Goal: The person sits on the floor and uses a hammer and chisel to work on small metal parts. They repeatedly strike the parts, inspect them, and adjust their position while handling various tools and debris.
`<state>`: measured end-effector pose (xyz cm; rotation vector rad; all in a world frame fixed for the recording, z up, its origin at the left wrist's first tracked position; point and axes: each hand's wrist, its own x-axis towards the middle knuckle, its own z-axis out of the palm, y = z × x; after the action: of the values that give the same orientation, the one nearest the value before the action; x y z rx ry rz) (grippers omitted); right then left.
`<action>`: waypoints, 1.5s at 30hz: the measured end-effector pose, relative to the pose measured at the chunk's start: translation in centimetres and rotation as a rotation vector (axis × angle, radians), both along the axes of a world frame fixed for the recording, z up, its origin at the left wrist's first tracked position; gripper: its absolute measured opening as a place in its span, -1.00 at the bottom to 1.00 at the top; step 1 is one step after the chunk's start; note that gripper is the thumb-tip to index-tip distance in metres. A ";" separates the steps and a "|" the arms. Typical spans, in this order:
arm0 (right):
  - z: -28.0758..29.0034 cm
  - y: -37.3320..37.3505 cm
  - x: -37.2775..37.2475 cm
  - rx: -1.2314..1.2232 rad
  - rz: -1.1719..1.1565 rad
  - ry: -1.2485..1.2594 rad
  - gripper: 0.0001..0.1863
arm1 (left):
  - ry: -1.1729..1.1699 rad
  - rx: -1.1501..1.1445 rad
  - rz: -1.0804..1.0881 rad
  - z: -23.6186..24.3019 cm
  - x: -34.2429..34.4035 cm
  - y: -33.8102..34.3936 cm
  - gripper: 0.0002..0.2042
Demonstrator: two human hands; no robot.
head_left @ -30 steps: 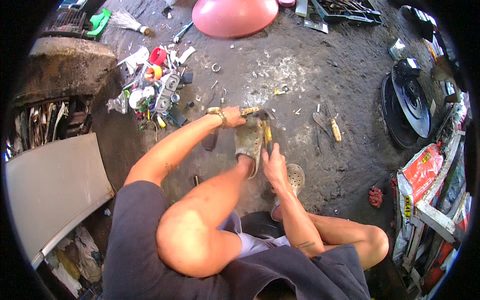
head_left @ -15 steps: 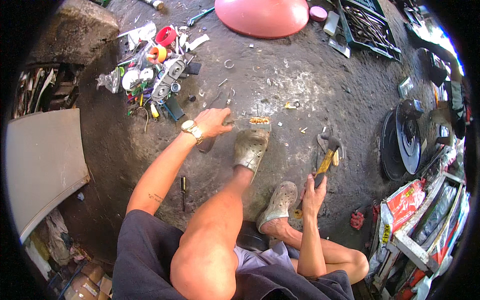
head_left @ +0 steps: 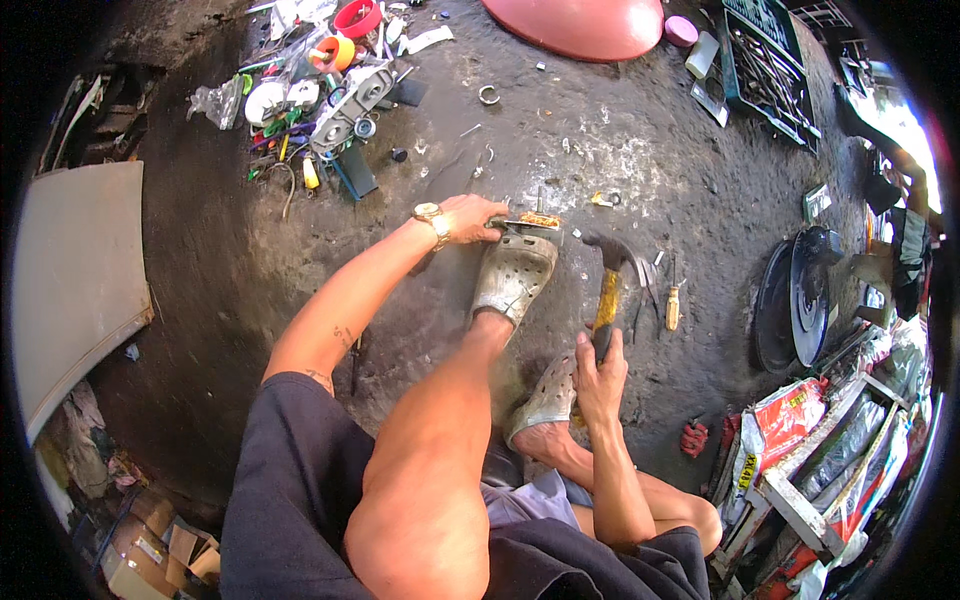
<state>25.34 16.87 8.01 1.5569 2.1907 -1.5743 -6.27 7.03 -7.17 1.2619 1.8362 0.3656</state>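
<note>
My left hand (head_left: pixel 472 218) is closed around a thin metal piece, its kind hard to make out, against a small metal block (head_left: pixel 530 231) with a rusty orange top (head_left: pixel 540 218). That block lies at the toe of my grey clog (head_left: pixel 515 272). In my right hand (head_left: pixel 602 378) is a claw hammer (head_left: pixel 606 298) with a yellow and black handle, its head pointing away from me, to the right of the clog and apart from the block. Just right of the hammer, pliers (head_left: pixel 648 285) and a yellow-handled screwdriver (head_left: pixel 673 305) lie on the floor.
A pile of plastic and metal scrap (head_left: pixel 325 105) lies at the far left. A red rounded shell (head_left: pixel 580 25) and a dark crate of metal pieces (head_left: pixel 768 80) are at the back. Black discs (head_left: pixel 800 300) and a white frame with bags (head_left: pixel 800 510) stand to the right.
My left hand has come right, up against the metal block. The hammer in my right hand has shifted left, nearer the block. The whole view has moved slightly.
</note>
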 end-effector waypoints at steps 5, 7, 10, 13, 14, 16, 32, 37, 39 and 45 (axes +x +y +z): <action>3.9 0.0 -5.8 0.065 0.213 0.038 -0.61 | -0.016 0.084 -0.076 -2.0 -0.6 -0.7 -0.52; 3.7 -0.3 -5.7 0.188 0.249 0.170 -0.69 | 0.003 0.066 -0.162 -1.1 -1.2 0.8 -0.57; 4.4 -0.3 -5.7 0.327 0.293 0.373 -0.70 | -0.010 0.033 -0.160 -0.3 -0.9 0.8 -0.57; 3.9 -0.4 -5.7 0.385 0.384 0.299 -0.65 | 0.002 0.061 -0.118 -1.2 -0.6 -0.2 -0.57; 3.1 -0.2 -5.7 0.449 0.424 0.270 -0.64 | 0.011 0.076 -0.109 -1.2 -0.6 -0.1 -0.57; 1.1 0.7 -5.7 0.403 0.528 -0.046 -0.59 | -0.003 0.054 -0.127 -1.2 -0.5 0.2 -0.57; -2.0 1.4 -5.1 0.370 0.597 -0.203 -0.71 | -0.009 0.019 -0.170 -2.5 0.6 0.5 -0.54; 6.2 -0.5 -7.3 0.376 0.215 0.441 -0.66 | -0.002 0.038 -0.139 -2.8 -0.7 0.8 -0.54; 2.8 0.1 -5.0 0.276 0.115 0.499 -0.70 | -0.001 0.063 -0.163 -1.9 -0.5 2.0 -0.54; 0.3 0.4 -6.2 0.322 0.538 -0.183 -0.71 | 0.000 0.057 -0.141 -3.6 0.2 -0.7 -0.55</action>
<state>19.15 17.26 8.29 0.9732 2.5475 -0.9263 -6.03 6.33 -10.73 1.4213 1.7356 0.3429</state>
